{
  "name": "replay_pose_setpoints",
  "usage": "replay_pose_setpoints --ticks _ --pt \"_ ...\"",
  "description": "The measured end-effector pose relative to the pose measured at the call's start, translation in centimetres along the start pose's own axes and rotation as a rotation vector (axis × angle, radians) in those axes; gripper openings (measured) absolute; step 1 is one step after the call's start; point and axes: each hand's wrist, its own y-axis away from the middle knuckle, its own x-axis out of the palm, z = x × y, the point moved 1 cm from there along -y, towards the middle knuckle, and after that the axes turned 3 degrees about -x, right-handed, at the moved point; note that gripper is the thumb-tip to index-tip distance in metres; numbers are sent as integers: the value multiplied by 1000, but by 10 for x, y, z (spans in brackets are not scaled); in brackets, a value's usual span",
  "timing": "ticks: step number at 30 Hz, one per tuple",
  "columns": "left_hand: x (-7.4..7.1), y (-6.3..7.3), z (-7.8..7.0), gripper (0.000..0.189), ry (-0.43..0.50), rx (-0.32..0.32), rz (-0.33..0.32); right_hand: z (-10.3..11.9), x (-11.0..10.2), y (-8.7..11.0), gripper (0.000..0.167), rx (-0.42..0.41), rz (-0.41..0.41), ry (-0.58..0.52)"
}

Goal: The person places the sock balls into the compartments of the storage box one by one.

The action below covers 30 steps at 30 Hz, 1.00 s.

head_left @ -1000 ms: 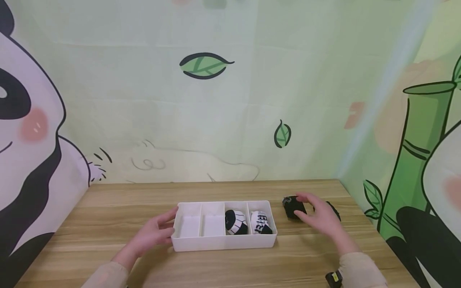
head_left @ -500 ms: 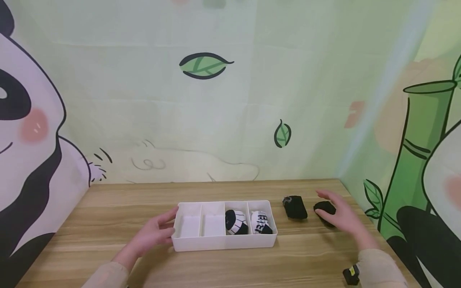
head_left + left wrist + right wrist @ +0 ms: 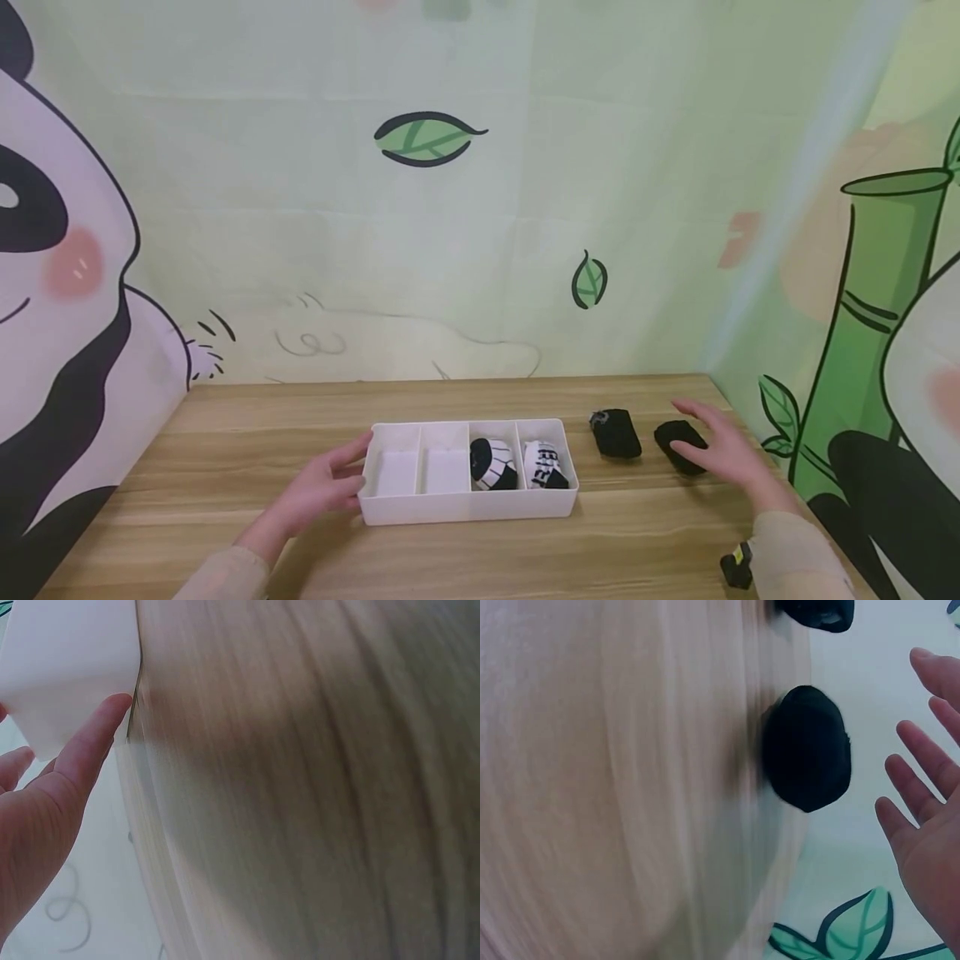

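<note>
A white box (image 3: 416, 510) with a row of compartments stands mid-table in the head view. My left hand (image 3: 324, 483) touches its left end, the thumb (image 3: 94, 739) stretched along the end wall in the left wrist view. A black-and-white rolled sock (image 3: 495, 465) and a white sock with black markings (image 3: 543, 463) sit in the two right compartments; the two left ones hold nothing. Right of the box lie two black rolled socks, one with a grey patch (image 3: 617, 435) and a rounder one (image 3: 675, 442). Over the rounder sock hovers my right hand (image 3: 733, 458), fingers spread, apart from it in the right wrist view.
The wooden table (image 3: 450, 558) meets a printed backdrop (image 3: 300, 250) at its back edge. Cartoon pandas and a bamboo stalk are drawn on the side walls. A small black device (image 3: 737, 567) sits by the right sleeve (image 3: 795, 554).
My right hand has moved right, from over the black sock nearer the box to the rounder one. The left hand and the box have stayed in place.
</note>
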Motion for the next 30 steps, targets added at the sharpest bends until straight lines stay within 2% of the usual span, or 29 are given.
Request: replay_pose_setpoints --ticks 10,19,24,30 --pt "1 2 -3 71 19 9 24 -17 3 8 65 65 48 -65" --pt "0 1 -2 71 18 27 27 -20 6 9 66 73 81 -33" --pt "0 1 -2 71 11 4 9 -21 9 10 70 96 98 0" --pt "0 1 -2 70 25 10 25 -25 13 11 73 103 124 11"
